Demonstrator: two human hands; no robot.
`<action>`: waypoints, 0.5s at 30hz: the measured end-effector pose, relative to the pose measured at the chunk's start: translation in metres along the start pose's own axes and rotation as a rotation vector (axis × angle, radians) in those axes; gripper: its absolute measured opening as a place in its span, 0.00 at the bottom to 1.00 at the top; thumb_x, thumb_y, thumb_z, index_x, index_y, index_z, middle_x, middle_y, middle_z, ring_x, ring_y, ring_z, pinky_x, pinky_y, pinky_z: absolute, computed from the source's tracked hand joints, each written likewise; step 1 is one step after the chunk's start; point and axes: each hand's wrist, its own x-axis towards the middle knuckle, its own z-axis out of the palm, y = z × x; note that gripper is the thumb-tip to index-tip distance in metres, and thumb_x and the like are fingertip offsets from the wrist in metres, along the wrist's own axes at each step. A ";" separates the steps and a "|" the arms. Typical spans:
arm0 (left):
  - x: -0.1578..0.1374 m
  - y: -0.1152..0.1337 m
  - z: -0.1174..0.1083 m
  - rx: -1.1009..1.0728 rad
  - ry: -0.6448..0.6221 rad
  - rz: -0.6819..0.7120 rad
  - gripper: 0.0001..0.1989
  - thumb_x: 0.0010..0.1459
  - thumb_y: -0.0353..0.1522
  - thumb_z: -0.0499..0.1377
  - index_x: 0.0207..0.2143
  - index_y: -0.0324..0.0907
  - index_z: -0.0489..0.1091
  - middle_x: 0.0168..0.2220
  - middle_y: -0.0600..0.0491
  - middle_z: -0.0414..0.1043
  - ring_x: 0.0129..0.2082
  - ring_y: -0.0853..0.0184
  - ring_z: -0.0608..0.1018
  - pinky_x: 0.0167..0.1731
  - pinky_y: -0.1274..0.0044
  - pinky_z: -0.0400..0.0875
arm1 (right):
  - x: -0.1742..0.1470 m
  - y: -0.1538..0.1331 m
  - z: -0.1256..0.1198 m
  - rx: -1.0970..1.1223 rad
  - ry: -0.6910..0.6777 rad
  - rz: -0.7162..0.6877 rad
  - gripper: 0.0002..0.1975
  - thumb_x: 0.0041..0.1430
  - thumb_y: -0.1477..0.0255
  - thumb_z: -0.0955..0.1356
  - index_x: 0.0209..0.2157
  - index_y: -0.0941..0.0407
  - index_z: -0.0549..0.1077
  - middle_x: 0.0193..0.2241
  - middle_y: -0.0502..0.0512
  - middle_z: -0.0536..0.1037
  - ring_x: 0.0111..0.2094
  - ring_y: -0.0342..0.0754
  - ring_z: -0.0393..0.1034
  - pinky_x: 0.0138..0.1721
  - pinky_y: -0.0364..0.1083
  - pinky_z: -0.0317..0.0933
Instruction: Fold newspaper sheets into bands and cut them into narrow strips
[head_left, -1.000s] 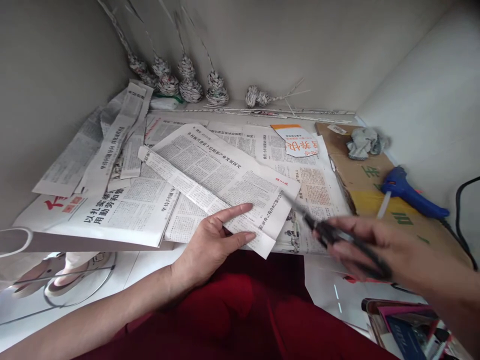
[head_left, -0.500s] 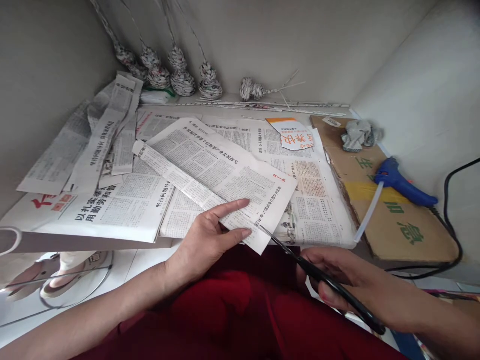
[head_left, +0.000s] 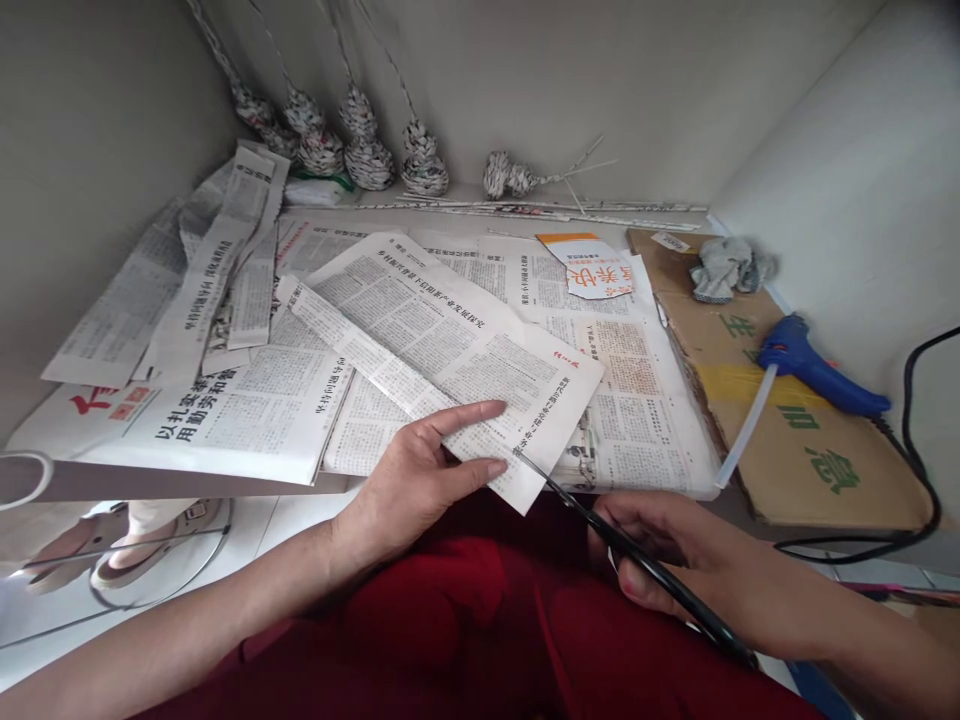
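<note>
Left hand [head_left: 420, 465] is holding a white printed newspaper sheet [head_left: 450, 330] slantwise over the newspaper-covered grey desk [head_left: 225, 480], near corner jutting past the front edge. Right hand [head_left: 694, 545] is gripping long black scissors [head_left: 660, 572] beyond that edge, tips meeting the sheet's right end. Woven newspaper gourds [head_left: 367, 150] are lining the grey back wall [head_left: 525, 70]; blue plastic glue gun [head_left: 825, 375] is resting on flat brown cardboard [head_left: 765, 485], right.

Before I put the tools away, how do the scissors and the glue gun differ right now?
The scissors are black-handled; the glue gun is blue. The scissors sit in the right hand, blades at the newspaper sheet; the glue gun rests on cardboard. Both are handled tools.
</note>
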 end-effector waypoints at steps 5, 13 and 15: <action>0.000 0.000 0.000 -0.007 0.009 0.001 0.30 0.54 0.33 0.70 0.59 0.44 0.70 0.13 0.69 0.46 0.15 0.80 0.47 0.15 0.83 0.43 | 0.003 0.008 -0.002 0.077 -0.047 0.011 0.23 0.59 0.47 0.68 0.32 0.54 0.65 0.29 0.46 0.62 0.30 0.43 0.53 0.32 0.44 0.53; 0.000 -0.002 -0.002 -0.031 -0.005 -0.016 0.30 0.55 0.35 0.70 0.60 0.47 0.69 0.13 0.67 0.52 0.15 0.79 0.51 0.15 0.83 0.45 | 0.003 0.010 -0.001 0.148 -0.035 0.066 0.21 0.57 0.53 0.73 0.29 0.54 0.64 0.25 0.44 0.58 0.27 0.42 0.48 0.28 0.43 0.46; 0.000 -0.002 -0.002 -0.026 -0.003 -0.016 0.30 0.55 0.35 0.70 0.59 0.48 0.69 0.13 0.68 0.49 0.15 0.79 0.49 0.15 0.84 0.45 | 0.003 0.013 0.000 0.180 -0.041 0.067 0.20 0.58 0.54 0.73 0.30 0.54 0.64 0.26 0.44 0.59 0.27 0.42 0.49 0.28 0.43 0.47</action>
